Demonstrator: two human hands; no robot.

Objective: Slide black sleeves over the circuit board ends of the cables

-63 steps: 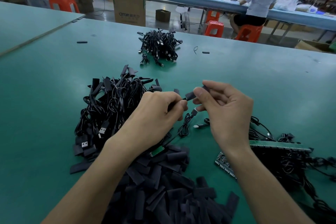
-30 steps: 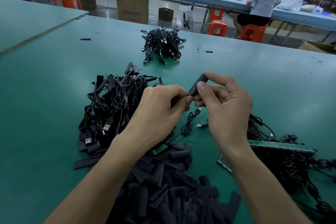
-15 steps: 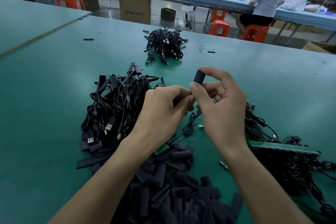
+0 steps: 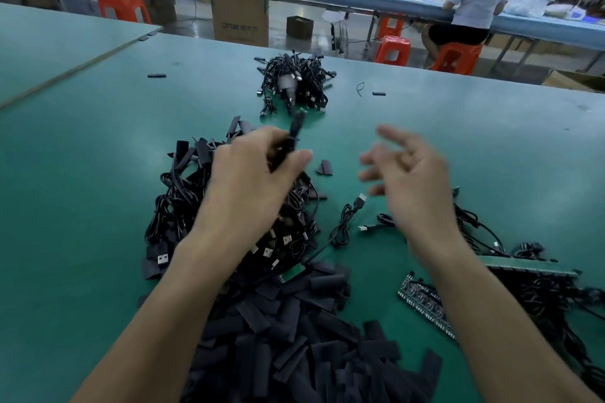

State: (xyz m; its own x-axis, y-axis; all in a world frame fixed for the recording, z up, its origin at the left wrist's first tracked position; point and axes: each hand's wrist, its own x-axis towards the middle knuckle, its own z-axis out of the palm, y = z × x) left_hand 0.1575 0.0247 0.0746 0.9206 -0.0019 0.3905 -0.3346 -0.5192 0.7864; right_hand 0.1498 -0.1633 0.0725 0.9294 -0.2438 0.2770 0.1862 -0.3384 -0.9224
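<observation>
Two hands — left hand [image 4: 252, 173] gripping sleeved cable [image 4: 291, 141], right hand [image 4: 406, 180] empty

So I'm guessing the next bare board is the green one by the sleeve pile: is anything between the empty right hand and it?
Nothing visible blocks it. The right hand is open and blurred above bare mat. The green board lies exposed at the far edge of the sleeve pile; only its own thin cable lies between.
</observation>
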